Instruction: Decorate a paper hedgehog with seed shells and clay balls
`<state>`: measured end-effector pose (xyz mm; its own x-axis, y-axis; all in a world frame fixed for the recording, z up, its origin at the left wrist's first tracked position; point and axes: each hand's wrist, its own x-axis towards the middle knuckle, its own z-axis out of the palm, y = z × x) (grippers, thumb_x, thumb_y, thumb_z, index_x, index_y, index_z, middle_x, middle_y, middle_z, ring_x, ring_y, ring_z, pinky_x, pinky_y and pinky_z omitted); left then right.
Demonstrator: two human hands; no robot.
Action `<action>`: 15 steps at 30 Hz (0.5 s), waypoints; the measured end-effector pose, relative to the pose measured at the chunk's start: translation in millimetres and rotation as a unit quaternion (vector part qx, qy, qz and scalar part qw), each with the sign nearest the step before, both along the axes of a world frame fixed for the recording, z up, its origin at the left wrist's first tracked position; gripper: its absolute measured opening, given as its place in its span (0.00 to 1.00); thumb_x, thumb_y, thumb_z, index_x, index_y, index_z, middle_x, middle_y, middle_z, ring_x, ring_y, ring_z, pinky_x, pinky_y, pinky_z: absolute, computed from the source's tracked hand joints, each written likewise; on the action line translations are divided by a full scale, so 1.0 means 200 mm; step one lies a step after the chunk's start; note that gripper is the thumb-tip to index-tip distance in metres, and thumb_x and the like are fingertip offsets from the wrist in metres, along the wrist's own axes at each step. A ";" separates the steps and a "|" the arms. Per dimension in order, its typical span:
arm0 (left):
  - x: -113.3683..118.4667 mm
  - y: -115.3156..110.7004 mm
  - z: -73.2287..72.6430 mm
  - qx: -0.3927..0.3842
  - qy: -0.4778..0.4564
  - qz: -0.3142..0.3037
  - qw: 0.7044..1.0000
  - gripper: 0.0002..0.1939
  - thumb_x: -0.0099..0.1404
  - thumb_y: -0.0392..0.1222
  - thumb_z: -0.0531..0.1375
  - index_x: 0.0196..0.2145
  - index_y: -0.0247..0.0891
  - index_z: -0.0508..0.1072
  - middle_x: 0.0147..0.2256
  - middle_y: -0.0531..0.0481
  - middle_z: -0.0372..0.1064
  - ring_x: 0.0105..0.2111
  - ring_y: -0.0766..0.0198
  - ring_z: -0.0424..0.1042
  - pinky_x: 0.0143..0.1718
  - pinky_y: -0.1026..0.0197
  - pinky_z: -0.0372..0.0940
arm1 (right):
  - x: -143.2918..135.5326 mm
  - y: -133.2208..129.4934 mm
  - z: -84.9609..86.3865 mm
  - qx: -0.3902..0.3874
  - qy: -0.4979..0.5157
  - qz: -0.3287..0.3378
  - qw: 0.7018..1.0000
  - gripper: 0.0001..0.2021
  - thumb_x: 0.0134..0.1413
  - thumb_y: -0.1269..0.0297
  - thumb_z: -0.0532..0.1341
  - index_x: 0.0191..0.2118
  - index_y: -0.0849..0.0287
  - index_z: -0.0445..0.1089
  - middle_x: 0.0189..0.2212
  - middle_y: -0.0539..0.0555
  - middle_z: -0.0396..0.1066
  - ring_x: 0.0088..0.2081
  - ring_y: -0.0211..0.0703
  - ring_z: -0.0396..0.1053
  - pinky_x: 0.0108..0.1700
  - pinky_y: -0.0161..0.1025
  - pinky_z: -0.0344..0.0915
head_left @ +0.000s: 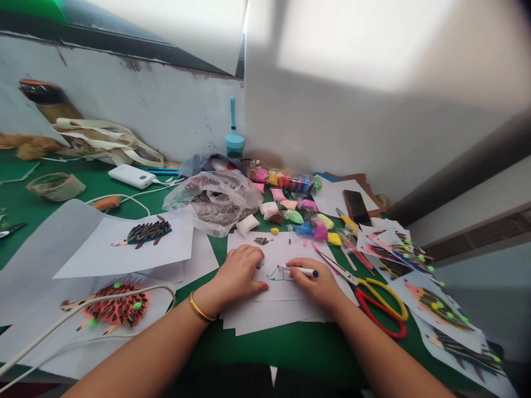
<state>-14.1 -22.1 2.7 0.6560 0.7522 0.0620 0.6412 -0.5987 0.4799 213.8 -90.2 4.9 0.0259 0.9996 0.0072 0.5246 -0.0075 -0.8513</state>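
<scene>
My right hand (313, 281) grips a white marker (305, 271) with a dark blue cap end, its tip on the white paper (269, 309). A blue outline (279, 275) is drawn under the tip. On the left part of the same paper rests my left hand (240, 275), fingers curled, with a small bluish thing partly showing at its fingertips; what it is cannot be made out. A gold bangle circles the left wrist. A few striped seeds (261, 241) and a yellow clay bit (274, 231) lie above the hands.
Scissors (379, 301) with red and yellow handles lie right of the paper. Behind are colored clay packets (305, 215) and a plastic bag (215, 202) of seeds. Seed hedgehog pictures (120, 307) lie at both sides. A white cable (74, 309) crosses the left side; a phone (355, 206) lies behind.
</scene>
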 end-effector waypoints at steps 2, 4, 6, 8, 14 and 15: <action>0.00 0.00 0.00 0.001 -0.001 -0.002 1.000 0.25 0.49 0.48 0.71 0.43 0.41 0.68 0.53 0.46 0.68 0.56 0.49 0.63 0.55 0.47 0.57 | 0.00 0.00 0.00 0.000 -0.002 -0.002 1.000 0.13 0.55 0.57 0.59 0.40 0.57 0.78 0.38 0.56 0.79 0.42 0.48 0.76 0.45 0.42 0.72; 0.00 0.00 0.00 0.004 -0.003 -0.002 1.000 0.25 0.49 0.49 0.71 0.43 0.42 0.68 0.53 0.46 0.68 0.56 0.49 0.63 0.55 0.47 0.57 | 0.01 0.00 -0.01 0.001 -0.009 -0.002 1.000 0.13 0.55 0.57 0.59 0.40 0.57 0.78 0.38 0.56 0.79 0.43 0.48 0.76 0.45 0.42 0.72; 0.00 0.00 0.00 0.004 -0.004 -0.002 1.000 0.25 0.49 0.49 0.71 0.43 0.42 0.68 0.52 0.46 0.68 0.56 0.49 0.63 0.54 0.47 0.58 | 0.02 0.01 -0.02 0.002 -0.016 -0.007 1.000 0.14 0.56 0.57 0.59 0.41 0.57 0.78 0.38 0.56 0.79 0.42 0.48 0.76 0.45 0.42 0.72; -0.01 0.00 -0.01 0.003 -0.005 -0.003 1.000 0.25 0.49 0.48 0.71 0.43 0.41 0.68 0.52 0.46 0.68 0.56 0.49 0.63 0.54 0.47 0.58 | 0.03 0.02 -0.03 0.002 -0.012 -0.021 1.000 0.14 0.55 0.56 0.59 0.41 0.57 0.77 0.37 0.56 0.79 0.41 0.48 0.75 0.43 0.42 0.72; -0.01 0.00 -0.02 0.007 -0.015 -0.009 1.000 0.25 0.50 0.49 0.70 0.43 0.42 0.68 0.53 0.46 0.68 0.56 0.48 0.63 0.55 0.47 0.58 | 0.09 0.03 -0.06 0.002 -0.009 -0.068 0.998 0.16 0.54 0.55 0.59 0.41 0.58 0.77 0.38 0.57 0.79 0.40 0.50 0.76 0.40 0.42 0.72; -0.01 0.00 -0.02 0.008 -0.015 -0.010 1.000 0.25 0.50 0.49 0.70 0.43 0.42 0.68 0.53 0.46 0.68 0.56 0.48 0.62 0.55 0.47 0.57 | 0.10 0.03 -0.06 0.003 -0.015 -0.076 0.997 0.16 0.55 0.54 0.59 0.41 0.58 0.77 0.38 0.58 0.79 0.41 0.50 0.76 0.41 0.42 0.72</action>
<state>-16.1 -21.3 -1.8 0.6681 0.7383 0.0928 0.6151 -0.6181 0.4894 232.8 -84.9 -6.8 0.1772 0.9840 0.0156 0.5426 -0.0845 -0.8358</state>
